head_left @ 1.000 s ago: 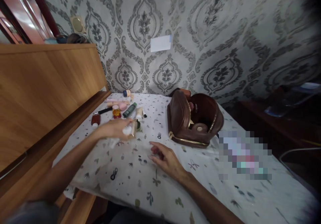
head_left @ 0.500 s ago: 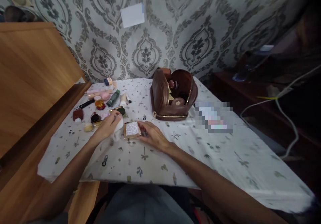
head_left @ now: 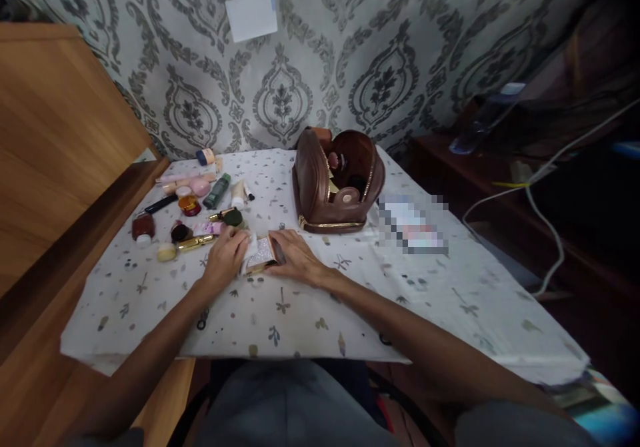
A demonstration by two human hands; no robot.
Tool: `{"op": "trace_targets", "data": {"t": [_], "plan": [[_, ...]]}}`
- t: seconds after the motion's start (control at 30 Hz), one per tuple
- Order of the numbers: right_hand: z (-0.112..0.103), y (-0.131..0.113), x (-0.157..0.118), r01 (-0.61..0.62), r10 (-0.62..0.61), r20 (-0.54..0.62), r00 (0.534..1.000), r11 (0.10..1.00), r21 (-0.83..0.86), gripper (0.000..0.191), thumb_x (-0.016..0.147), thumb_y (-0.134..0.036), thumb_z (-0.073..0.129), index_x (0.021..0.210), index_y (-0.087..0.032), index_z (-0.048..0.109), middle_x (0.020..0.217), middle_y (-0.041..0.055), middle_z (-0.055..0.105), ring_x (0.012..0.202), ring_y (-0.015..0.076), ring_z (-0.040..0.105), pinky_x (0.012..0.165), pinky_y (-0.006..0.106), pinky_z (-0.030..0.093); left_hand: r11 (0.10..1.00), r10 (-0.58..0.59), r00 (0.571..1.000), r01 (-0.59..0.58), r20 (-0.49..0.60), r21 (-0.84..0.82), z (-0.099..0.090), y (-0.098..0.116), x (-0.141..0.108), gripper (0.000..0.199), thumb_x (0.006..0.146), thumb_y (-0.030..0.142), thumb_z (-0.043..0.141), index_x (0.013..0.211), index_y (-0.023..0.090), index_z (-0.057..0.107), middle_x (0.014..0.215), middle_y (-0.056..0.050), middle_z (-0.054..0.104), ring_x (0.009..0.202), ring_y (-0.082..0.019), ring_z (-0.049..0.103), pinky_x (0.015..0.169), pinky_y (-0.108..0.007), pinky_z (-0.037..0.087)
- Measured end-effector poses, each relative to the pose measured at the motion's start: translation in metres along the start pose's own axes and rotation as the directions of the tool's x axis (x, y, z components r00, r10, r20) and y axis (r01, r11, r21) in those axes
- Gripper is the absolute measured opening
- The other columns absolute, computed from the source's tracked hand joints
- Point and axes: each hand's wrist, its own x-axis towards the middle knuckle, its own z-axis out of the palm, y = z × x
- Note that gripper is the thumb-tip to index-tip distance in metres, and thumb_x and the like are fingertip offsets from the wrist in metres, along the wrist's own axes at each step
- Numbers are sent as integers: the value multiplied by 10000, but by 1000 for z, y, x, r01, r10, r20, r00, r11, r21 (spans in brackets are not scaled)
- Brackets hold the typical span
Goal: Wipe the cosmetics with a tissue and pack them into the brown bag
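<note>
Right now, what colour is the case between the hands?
The case has a speckled silver top and golden edging; head view.

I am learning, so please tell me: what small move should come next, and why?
Perhaps the left hand should draw the white tissue across the glittery case: the tissue appears to lie against its top, while the right hand grips the opposite side.

We have the compact (head_left: 261, 253) between our left hand (head_left: 226, 258) and right hand (head_left: 296, 258). Left of it, on the surface (head_left: 310, 327), lie a bottle (head_left: 143, 225), a jar (head_left: 189, 205) and a tube (head_left: 237, 193); behind it to the right, the bag (head_left: 311, 183); behind all, the wall (head_left: 310, 47).
</note>
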Motion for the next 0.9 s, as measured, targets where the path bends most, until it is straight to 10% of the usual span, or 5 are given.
{"op": "trace_targets", "data": {"t": [0.37,0.67,0.9], "plan": [[4,5,-3,43,-43,-14,999,999,21,911,747,-449,796,1493,-145,370,1489,189,463,1381,355,397,1135,525,333,944,202,946,-257,253,207,-9,-17,-17,534,984,451,462,1481,263,407,1306,-121,536,1193,-294,540,864,-381,527],[5,5,-1,53,-54,61,997,998,24,1054,668,-469,851,1527,-152,329,1564,215,349,1453,373,311,1173,550,282,923,128,988,-152,90,352,-3,-28,-4,430,1038,360,345,795,174,647,773,-68,643,771,-198,615,717,-299,458],[9,6,3,86,-86,12,996,996,27,1012,693,-486,827,1516,-144,349,1549,216,372,1441,361,333,1173,549,281,873,-8,986,-75,169,481,-14,-25,-1,429,1018,335,400,707,160,638,781,-108,671,746,-235,632,644,-322,425]]}}
